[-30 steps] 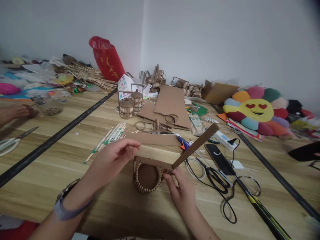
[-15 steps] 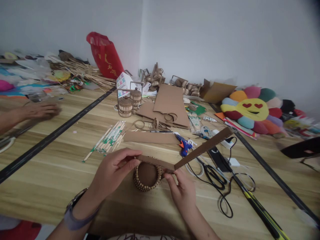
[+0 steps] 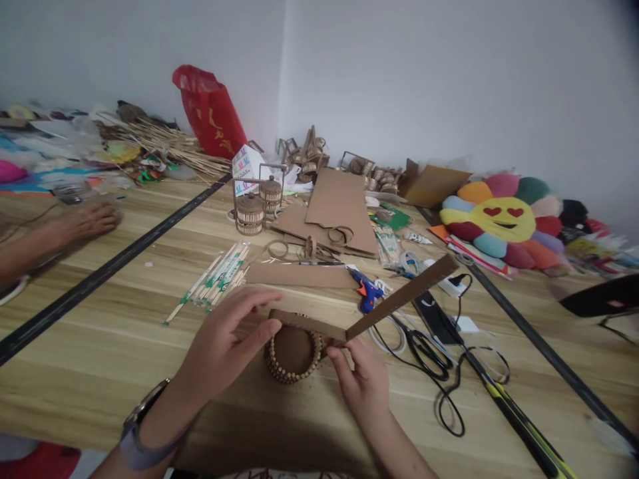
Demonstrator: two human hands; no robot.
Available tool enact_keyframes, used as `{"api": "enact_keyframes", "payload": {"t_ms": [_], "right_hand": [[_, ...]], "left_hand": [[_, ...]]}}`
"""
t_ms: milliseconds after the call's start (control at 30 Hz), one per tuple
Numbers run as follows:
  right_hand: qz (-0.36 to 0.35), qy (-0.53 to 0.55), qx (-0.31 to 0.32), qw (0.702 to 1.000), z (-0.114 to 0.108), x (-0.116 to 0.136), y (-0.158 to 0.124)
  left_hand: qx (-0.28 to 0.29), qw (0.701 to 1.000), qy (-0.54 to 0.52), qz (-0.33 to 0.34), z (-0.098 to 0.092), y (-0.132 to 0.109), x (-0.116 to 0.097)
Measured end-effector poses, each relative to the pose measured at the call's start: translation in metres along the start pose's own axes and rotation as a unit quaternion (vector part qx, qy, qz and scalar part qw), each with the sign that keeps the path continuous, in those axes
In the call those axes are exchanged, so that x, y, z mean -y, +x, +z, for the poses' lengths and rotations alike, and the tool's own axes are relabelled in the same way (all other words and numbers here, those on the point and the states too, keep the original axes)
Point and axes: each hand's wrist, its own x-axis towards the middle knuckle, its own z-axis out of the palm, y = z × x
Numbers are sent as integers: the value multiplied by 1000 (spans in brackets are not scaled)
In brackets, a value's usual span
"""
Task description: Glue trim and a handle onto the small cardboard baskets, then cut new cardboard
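Note:
A small round basket (image 3: 293, 352), ringed with short wooden stick pieces and lined in brown, stands on the table in front of me. A bent cardboard strip (image 3: 399, 299) runs across its far rim, then angles up to the right. My right hand (image 3: 362, 376) pinches this strip near the bend, to the right of the basket. With fingers and thumb apart, my left hand (image 3: 234, 332) hovers at the strip's left end; the thumb is close to the strip, and I cannot tell whether it touches.
A blue glue gun (image 3: 368, 293), black scissors (image 3: 429, 352) and cables lie on the right. Packaged sticks (image 3: 219, 276) lie left of a flat cardboard piece (image 3: 299, 274). Finished lidded baskets (image 3: 250, 213) stand farther back. Another person's hand (image 3: 92, 219) rests at far left.
My left fingers have opened away from the strip's left end, which they pinched before. The strip has shifted slightly left. The other person's hand has moved a little.

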Motion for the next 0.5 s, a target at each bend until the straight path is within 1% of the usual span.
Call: {"api": "enact_keyframes", "payload": {"t_ms": [67, 100, 133, 200, 267, 367, 433, 500], "right_hand": [[-2, -1, 4, 1000, 1, 0, 0], [-2, -1, 6, 1000, 1, 0, 0], [-2, 1, 8, 1000, 1, -1, 0], [-6, 10, 7, 1000, 2, -1, -1], [-11, 21, 0, 1000, 3, -2, -1], [-17, 24, -11, 1000, 2, -1, -1], [-19, 19, -15, 1000, 2, 0, -1], [-24, 16, -20, 999, 1, 1, -1]], "left_hand": [[-28, 992, 77, 91, -1, 4, -11], [-30, 984, 109, 135, 1, 7, -19], [-18, 975, 136, 174, 4, 9, -27], [31, 961, 175, 212, 14, 14, -44], [100, 949, 208, 213, 27, 19, -56], [181, 935, 244, 184, 42, 25, -65], [213, 932, 242, 164, 47, 29, -66], [234, 932, 230, 152, 47, 33, -66]]}}
